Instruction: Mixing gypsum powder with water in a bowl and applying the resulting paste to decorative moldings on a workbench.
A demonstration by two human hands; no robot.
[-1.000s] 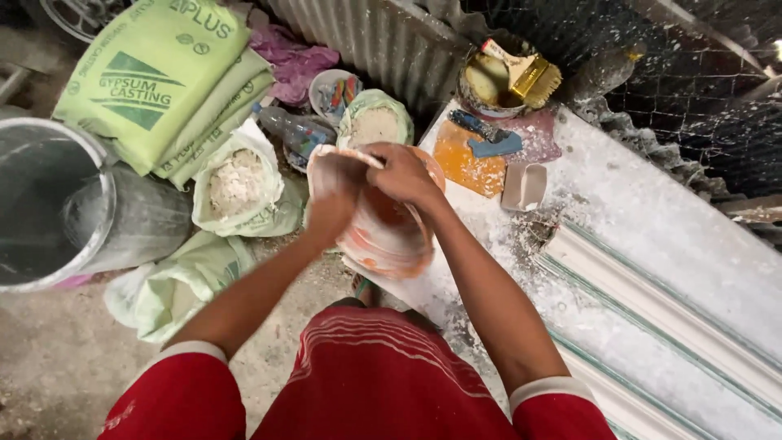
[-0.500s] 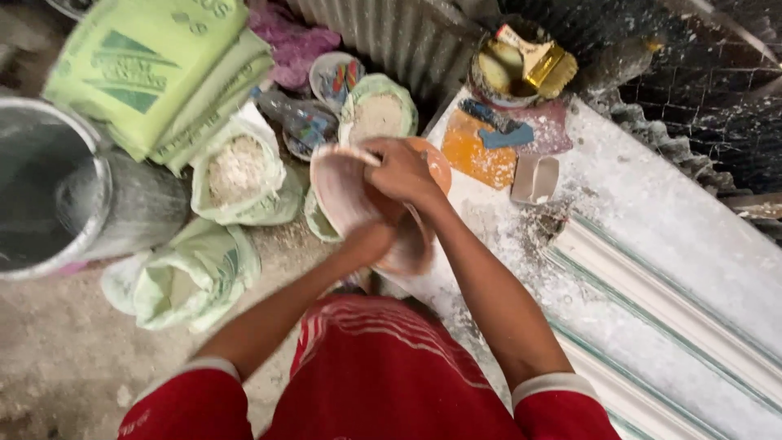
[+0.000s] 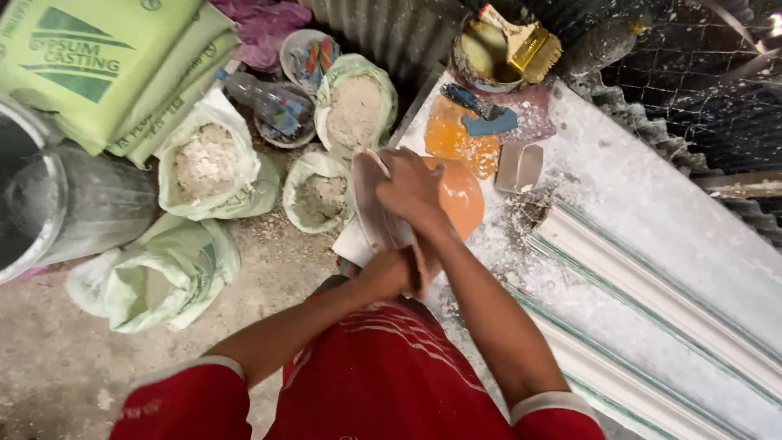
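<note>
I am holding a soft orange bowl (image 3: 456, 195) over the edge of the white worktop (image 3: 652, 195). My right hand (image 3: 411, 187) sits on top of the bowl with its fingers closed over the rim, a tight grip. My left hand (image 3: 389, 273) is closed on the low side of the bowl, near my red shirt (image 3: 383, 375). The bowl is tipped on its side, so its pale, dusty inside faces left. I cannot see if any wet mix is in it (my hands hide most of it).

On the floor to the left are open bags of white powder (image 3: 205, 163), and one more open bag (image 3: 356, 102) by the wall. A big grey bucket (image 3: 57, 195) stands far left, next to green sacks (image 3: 106, 65). On the worktop there is an orange sponge (image 3: 456, 140), a small white cup (image 3: 519, 167) and a tin with a brush (image 3: 509, 45). Long white moulded strips (image 3: 652, 285) lie on the right, with white crumbs just beside them.

I think the strips are already made, and the bowl looks nearly scraped out. The loose crumbs and dust on the worktop look like what is left to deal with
</note>
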